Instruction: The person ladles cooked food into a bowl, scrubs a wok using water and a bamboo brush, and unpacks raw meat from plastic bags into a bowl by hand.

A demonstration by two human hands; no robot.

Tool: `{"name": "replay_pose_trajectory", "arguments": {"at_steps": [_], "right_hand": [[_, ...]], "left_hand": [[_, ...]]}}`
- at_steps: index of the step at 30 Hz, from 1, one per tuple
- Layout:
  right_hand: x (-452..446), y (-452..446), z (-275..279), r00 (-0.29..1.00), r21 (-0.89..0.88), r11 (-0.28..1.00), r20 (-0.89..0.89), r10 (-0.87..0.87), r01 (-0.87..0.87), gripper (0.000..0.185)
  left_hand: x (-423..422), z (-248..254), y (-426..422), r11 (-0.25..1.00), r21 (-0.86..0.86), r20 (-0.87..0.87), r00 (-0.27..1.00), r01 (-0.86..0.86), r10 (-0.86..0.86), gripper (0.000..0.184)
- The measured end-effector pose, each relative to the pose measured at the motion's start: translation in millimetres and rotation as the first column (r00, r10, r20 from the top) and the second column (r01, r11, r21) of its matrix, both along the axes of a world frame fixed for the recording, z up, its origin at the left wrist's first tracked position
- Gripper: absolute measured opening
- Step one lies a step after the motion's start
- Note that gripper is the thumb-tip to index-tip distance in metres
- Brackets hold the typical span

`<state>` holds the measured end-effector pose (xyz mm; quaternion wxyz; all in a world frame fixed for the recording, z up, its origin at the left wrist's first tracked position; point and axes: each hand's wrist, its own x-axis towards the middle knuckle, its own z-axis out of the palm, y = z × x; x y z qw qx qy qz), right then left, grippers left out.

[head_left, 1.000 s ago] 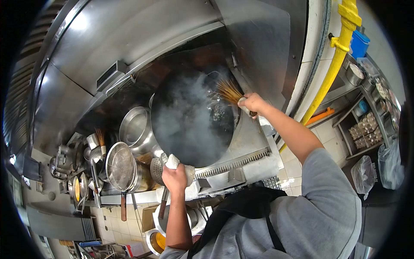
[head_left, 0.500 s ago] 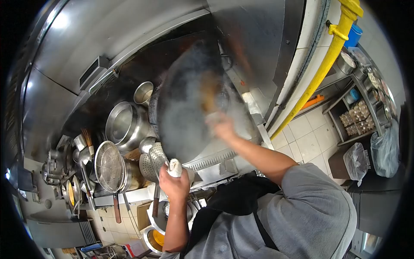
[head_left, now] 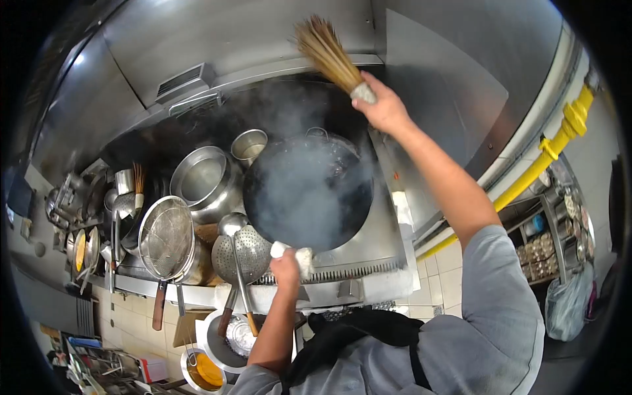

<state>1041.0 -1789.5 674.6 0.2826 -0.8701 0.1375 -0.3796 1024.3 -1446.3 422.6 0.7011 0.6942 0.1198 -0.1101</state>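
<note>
A large dark wok (head_left: pixel 342 204) rests level on the stove, with smoke rising from it and blurring its inside. At its near left edge my left hand (head_left: pixel 286 268) is closed round a folded white cloth (head_left: pixel 304 261). Whether a wok handle lies under the cloth is hidden. Up at the right, beyond the wok's far rim, my right hand (head_left: pixel 385 108) grips a bamboo wok brush (head_left: pixel 332 56) by its pale wrapped end. Its bristles point up and left, clear of the wok.
Left of the wok stand a steel pot (head_left: pixel 230 187), a small steel pot (head_left: pixel 249 145), a perforated skimmer (head_left: pixel 250 253), a ladle (head_left: pixel 232 224) and a mesh strainer (head_left: pixel 166 237). A metal side wall (head_left: pixel 447 85) and a yellow pipe (head_left: pixel 536 168) are at the right.
The wok was tilted up steeply and now lies flat. The brush, blurred inside the wok before, has been lifted out, up and away. My left hand has shifted slightly right with the cloth.
</note>
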Motion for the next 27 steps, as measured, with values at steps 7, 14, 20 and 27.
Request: {"name": "replay_pose_trajectory", "arguments": {"at_steps": [7, 14, 20, 27], "right_hand": [[37.5, 18.7, -61.3, 0.981, 0.048, 0.980, 0.015, -0.195, 0.194, 0.067], [-13.2, 131.2, -236.7, 0.564, 0.428, 0.783, -0.543, 0.622, -0.452, 0.047], [5.2, -21.7, -143.1, 0.546, -0.319, 0.947, -0.788, -0.285, 0.036, 0.039], [24.3, 119.1, -215.4, 0.564, 0.382, 0.924, -0.758, 0.328, -0.024, 0.047]], "left_hand": [[-8.8, -23.8, -41.1, 0.981, -0.188, -0.093, 0.995, -0.038, 0.021, 0.016], [-10.0, -14.0, -40.1, 0.983, -0.178, -0.116, 0.993, -0.039, 0.018, 0.021], [-9.0, 3.1, -33.7, 0.994, -0.107, -0.264, 0.963, 0.027, -0.055, 0.033], [-3.0, 10.2, 38.2, 0.933, -0.079, -0.283, 0.890, 0.350, -0.357, 0.052]]}}
